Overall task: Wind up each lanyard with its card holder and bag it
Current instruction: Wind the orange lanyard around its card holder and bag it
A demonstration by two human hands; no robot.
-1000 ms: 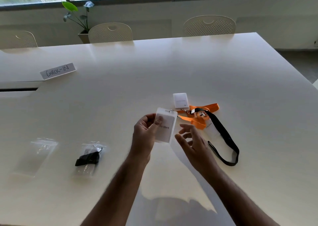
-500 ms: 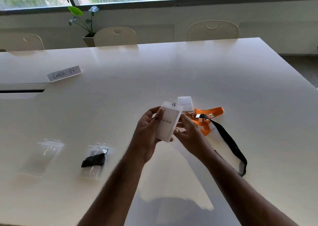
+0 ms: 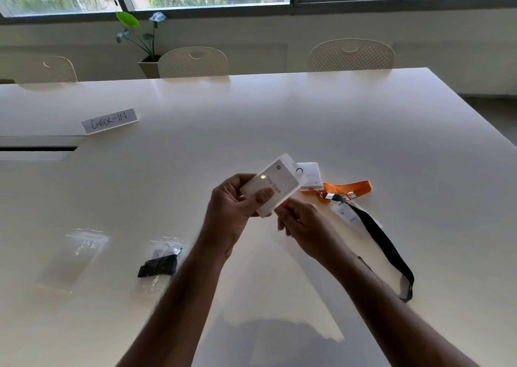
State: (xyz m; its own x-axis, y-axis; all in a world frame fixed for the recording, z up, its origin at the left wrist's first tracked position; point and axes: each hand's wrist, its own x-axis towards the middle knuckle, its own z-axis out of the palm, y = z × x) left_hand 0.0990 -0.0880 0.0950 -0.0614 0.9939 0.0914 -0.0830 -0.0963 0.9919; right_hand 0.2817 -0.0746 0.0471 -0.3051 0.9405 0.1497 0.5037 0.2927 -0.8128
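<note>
My left hand [image 3: 233, 210] grips a clear card holder [image 3: 275, 183] with a name card, tilted above the table, thumb on its face. My right hand [image 3: 300, 222] is just below and right of it, fingers pinching a bit of orange lanyard under the holder. More orange lanyard [image 3: 348, 188] lies on the table behind, with a second white card holder [image 3: 310, 173]. A black lanyard [image 3: 383, 245] with its card holder [image 3: 347, 215] lies to the right. A bag with a wound black lanyard [image 3: 161, 264] lies at left, beside an empty clear bag [image 3: 79, 253].
The white table [image 3: 251, 120] stretches far back, with a CHECK-IN sign [image 3: 109, 120] at left and a cable slot [image 3: 37, 149] at the left edge. Chairs [image 3: 193, 62] and a potted plant [image 3: 148, 45] stand behind the table under the windows.
My left hand has tilted the card holder flatter and lifted it. My right hand has closed in beneath it and taken the orange lanyard. The camera has come closer.
</note>
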